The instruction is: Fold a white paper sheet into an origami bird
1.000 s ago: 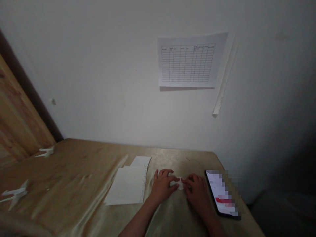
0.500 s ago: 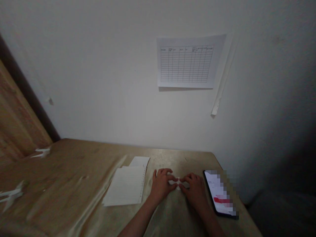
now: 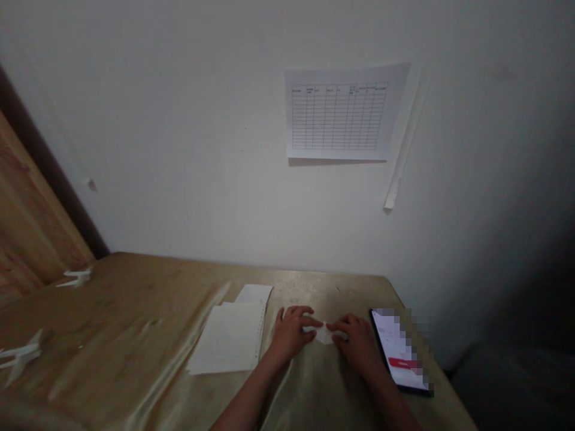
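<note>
A small piece of folded white paper (image 3: 324, 335) lies on the table between my two hands. My left hand (image 3: 291, 332) pinches its left side, with the index finger and thumb at the edge and the other fingers loosely curled. From the other side my right hand (image 3: 353, 337) grips it in the same way, index fingertip near the top point. Both wrists come in from the bottom of the view. The paper's outer edges are partly hidden under my fingertips.
Left of my hands lies a stack of lined paper sheets (image 3: 229, 338). A smartphone (image 3: 399, 359) with a lit screen sits at the right. Folded white paper figures (image 3: 22, 356) stand at the far left. A printed table sheet (image 3: 339, 120) hangs on the wall behind.
My thumbs have spread apart from the middle of the folded paper, so more of it shows. My left hand has shifted slightly left. Everything else stays in place.
</note>
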Available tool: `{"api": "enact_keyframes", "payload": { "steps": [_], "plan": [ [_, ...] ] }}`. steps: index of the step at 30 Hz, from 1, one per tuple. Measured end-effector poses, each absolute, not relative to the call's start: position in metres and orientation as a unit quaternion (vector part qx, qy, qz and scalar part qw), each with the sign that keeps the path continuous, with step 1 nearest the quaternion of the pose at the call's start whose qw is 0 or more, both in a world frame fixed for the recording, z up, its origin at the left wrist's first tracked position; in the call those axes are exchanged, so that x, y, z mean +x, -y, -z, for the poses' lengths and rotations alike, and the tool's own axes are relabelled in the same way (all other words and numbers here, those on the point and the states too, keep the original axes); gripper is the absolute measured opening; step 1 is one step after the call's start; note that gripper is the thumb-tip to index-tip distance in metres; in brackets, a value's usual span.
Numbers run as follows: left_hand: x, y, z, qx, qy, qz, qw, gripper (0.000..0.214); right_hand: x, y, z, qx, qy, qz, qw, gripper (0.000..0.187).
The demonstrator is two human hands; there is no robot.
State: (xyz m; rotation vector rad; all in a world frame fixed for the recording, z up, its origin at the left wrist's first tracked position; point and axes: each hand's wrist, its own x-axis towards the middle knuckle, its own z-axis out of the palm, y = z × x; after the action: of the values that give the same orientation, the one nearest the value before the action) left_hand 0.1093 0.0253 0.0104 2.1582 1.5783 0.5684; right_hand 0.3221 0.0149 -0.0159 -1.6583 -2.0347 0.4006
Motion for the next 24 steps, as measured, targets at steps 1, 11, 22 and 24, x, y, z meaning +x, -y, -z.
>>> {"api": "enact_keyframes", "payload": {
  "steps": [1,11,22,24],
  "plan": [
    [0.108,-0.026,-0.01,0.773,-0.565,-0.204,0.204,0.034,0.323,-0.015,0.017,-0.604,0.746,-0.145,0.239,0.03],
    [0.101,-0.027,-0.007,0.784,-0.552,-0.195,0.208,0.036,0.328,-0.018,0.016,-0.596,0.762,-0.146,0.208,0.049],
    [0.102,-0.024,-0.005,0.777,-0.557,-0.214,0.201,0.039,0.323,-0.007,0.017,-0.613,0.746,-0.135,0.225,0.056],
    [0.103,-0.023,-0.005,0.774,-0.56,-0.223,0.195,0.037,0.32,-0.003,0.013,-0.613,0.744,-0.125,0.233,0.05]
  ]
}}
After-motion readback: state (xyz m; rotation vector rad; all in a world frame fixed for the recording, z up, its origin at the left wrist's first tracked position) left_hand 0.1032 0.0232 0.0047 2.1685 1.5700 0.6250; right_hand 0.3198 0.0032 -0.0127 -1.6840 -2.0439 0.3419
